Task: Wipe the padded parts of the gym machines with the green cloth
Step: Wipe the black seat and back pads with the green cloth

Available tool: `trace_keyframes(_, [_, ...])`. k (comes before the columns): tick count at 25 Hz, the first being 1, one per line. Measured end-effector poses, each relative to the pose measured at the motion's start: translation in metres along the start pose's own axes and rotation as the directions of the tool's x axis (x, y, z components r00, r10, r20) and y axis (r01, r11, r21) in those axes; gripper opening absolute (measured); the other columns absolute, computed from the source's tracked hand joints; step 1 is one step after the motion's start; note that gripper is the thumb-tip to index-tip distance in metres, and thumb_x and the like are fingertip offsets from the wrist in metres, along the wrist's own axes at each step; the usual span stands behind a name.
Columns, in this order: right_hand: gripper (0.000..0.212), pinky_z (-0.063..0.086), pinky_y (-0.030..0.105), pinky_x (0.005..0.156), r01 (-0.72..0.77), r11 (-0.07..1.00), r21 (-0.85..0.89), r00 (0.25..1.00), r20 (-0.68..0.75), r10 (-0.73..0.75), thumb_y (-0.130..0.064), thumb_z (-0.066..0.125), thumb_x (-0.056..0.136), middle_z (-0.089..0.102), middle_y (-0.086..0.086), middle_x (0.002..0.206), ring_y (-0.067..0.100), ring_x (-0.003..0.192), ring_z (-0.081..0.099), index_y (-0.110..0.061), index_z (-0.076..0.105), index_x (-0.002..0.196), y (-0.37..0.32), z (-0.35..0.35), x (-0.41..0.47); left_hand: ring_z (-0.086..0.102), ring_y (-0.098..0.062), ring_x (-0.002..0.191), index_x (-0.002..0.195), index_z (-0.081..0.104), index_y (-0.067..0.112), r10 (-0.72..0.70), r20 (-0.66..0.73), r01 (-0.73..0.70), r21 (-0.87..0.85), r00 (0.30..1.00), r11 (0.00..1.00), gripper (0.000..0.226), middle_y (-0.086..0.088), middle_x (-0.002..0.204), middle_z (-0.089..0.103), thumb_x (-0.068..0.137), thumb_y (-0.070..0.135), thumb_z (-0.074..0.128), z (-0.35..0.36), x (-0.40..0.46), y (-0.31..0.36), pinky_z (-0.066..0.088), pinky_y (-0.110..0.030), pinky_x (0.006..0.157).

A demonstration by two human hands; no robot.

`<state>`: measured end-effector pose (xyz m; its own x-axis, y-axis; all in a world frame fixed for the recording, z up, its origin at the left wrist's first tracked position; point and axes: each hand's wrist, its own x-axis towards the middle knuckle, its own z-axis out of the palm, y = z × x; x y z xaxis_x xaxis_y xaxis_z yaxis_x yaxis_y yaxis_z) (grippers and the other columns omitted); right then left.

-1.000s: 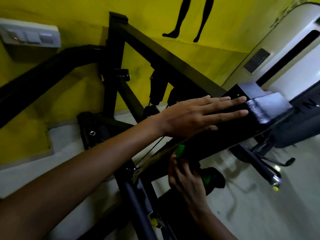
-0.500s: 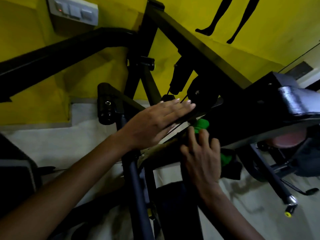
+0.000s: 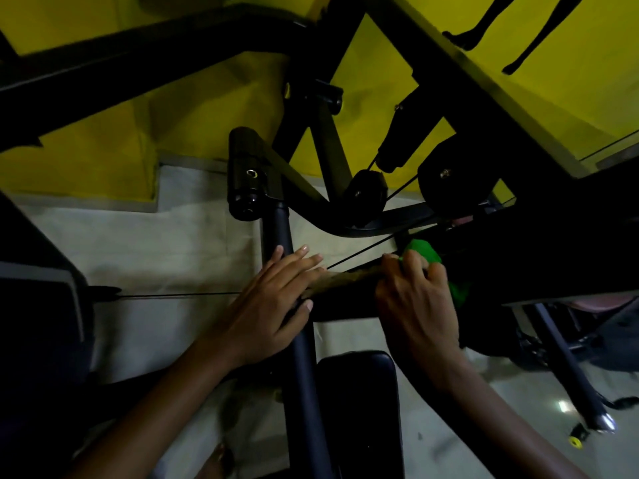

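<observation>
right hand (image 3: 420, 305) at centre right of frame, fingers curled round the green cloth (image 3: 427, 252), bunched against the dark padded bar (image 3: 345, 299) that runs across mid frame. left hand (image 3: 273, 302) at centre, fingers straight and spread, lying over the bar's worn end and a black upright tube (image 3: 297, 340). black seat pad (image 3: 359, 409) bottom centre, yellow wall (image 3: 103, 140) upper left.

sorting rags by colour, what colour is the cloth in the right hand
Bright green cloth, held in the right hand; head view.
</observation>
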<state>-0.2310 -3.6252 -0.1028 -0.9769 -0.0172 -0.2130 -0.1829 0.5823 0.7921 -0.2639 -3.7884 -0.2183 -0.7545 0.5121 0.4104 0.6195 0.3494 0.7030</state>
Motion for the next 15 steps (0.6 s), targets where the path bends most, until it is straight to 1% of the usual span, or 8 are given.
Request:
trace_keyframes(3, [0.017, 0.031, 0.037, 0.065, 0.073, 0.997, 0.028, 0.997, -0.01, -0.073, -0.022, 0.057, 0.067, 0.057, 0.01, 0.079, 0.028, 0.082, 0.045, -0.013, 0.071, 0.068, -0.024, 0.016, 0.015, 0.02, -0.015, 0.145, 0.136, 0.049, 0.008, -0.041, -0.046, 0.039, -0.043, 0.998, 0.998, 0.047, -0.002, 0.149, 0.038, 0.094, 0.028, 0.043, 0.002, -0.003, -0.001, 0.005, -0.032, 0.12])
trace_keyframes(5, [0.018, 0.035, 0.036, 0.064, 0.196, 0.98, 0.022, 0.979, 0.052, -0.197, -0.028, 0.055, 0.07, 0.059, 0.007, 0.079, 0.027, 0.079, 0.049, -0.019, 0.072, 0.072, -0.05, 0.032, 0.022, 0.016, -0.015, 0.146, 0.138, 0.047, 0.008, -0.062, -0.06, 0.059, -0.055, 0.996, 0.997, 0.049, -0.002, 0.151, 0.035, 0.095, 0.03, 0.043, 0.002, -0.007, -0.001, 0.007, -0.033, 0.12])
trace_keyframes(7, [0.017, 0.036, 0.035, 0.063, 0.214, 0.974, 0.08, 0.971, 0.091, -0.221, -0.03, 0.06, 0.067, 0.06, 0.007, 0.078, 0.026, 0.077, 0.053, -0.02, 0.072, 0.073, -0.055, 0.032, 0.023, 0.015, -0.015, 0.147, 0.14, 0.044, 0.008, -0.083, -0.062, 0.078, -0.075, 0.995, 0.994, 0.05, -0.002, 0.152, 0.034, 0.095, 0.032, 0.042, 0.004, -0.01, -0.002, 0.009, -0.035, 0.12])
trace_keyframes(9, [0.016, 0.035, 0.035, 0.062, 0.228, 0.966, 0.122, 0.972, 0.026, -0.233, -0.029, 0.071, 0.055, 0.06, 0.009, 0.076, 0.029, 0.074, 0.054, -0.016, 0.071, 0.065, -0.052, 0.038, 0.023, 0.015, -0.016, 0.147, 0.14, 0.044, 0.007, -0.1, -0.072, 0.093, -0.09, 0.992, 0.992, 0.051, -0.003, 0.152, 0.035, 0.095, 0.031, 0.042, 0.005, -0.011, -0.002, 0.01, -0.036, 0.119])
trace_keyframes(11, [0.01, 0.038, 0.034, 0.059, 0.215, 0.97, 0.115, 0.977, -0.01, -0.215, -0.024, 0.064, 0.06, 0.059, 0.008, 0.074, 0.028, 0.073, 0.055, -0.017, 0.07, 0.063, -0.051, 0.039, 0.027, 0.015, -0.016, 0.147, 0.14, 0.044, 0.006, -0.108, -0.083, 0.099, -0.095, 0.991, 0.99, 0.051, -0.004, 0.152, 0.035, 0.095, 0.03, 0.042, 0.007, -0.01, -0.002, 0.011, -0.037, 0.119])
trace_keyframes(12, [0.012, 0.039, 0.034, 0.06, 0.254, 0.963, 0.085, 0.967, -0.035, -0.252, -0.024, 0.06, 0.066, 0.059, 0.007, 0.077, 0.026, 0.076, 0.055, -0.018, 0.07, 0.069, -0.055, 0.039, 0.03, 0.014, -0.016, 0.147, 0.14, 0.043, 0.006, -0.112, -0.092, 0.103, -0.095, 0.989, 0.99, 0.051, -0.004, 0.152, 0.034, 0.095, 0.03, 0.041, 0.008, -0.011, -0.001, 0.011, -0.037, 0.119])
trace_keyframes(13, [0.018, 0.04, 0.034, 0.063, 0.291, 0.954, 0.066, 0.957, -0.003, -0.292, -0.024, 0.054, 0.074, 0.059, 0.006, 0.085, 0.025, 0.083, 0.054, -0.02, 0.07, 0.08, -0.061, 0.039, 0.034, 0.014, -0.016, 0.147, 0.14, 0.043, 0.006, -0.12, -0.101, 0.111, -0.095, 0.988, 0.989, 0.052, -0.004, 0.152, 0.033, 0.095, 0.03, 0.042, 0.008, -0.012, -0.001, 0.012, -0.037, 0.119])
trace_keyframes(15, [0.03, 0.039, 0.036, 0.077, 0.315, 0.946, 0.074, 0.946, 0.057, -0.319, -0.023, 0.04, 0.09, 0.053, 0.01, 0.11, 0.028, 0.104, 0.048, -0.015, 0.062, 0.108, -0.073, 0.044, 0.042, 0.011, -0.016, 0.147, 0.142, 0.04, 0.005, -0.145, -0.108, 0.133, -0.108, 0.983, 0.985, 0.053, -0.003, 0.154, 0.029, 0.095, 0.03, 0.042, 0.009, -0.015, 0.001, 0.013, -0.035, 0.119])
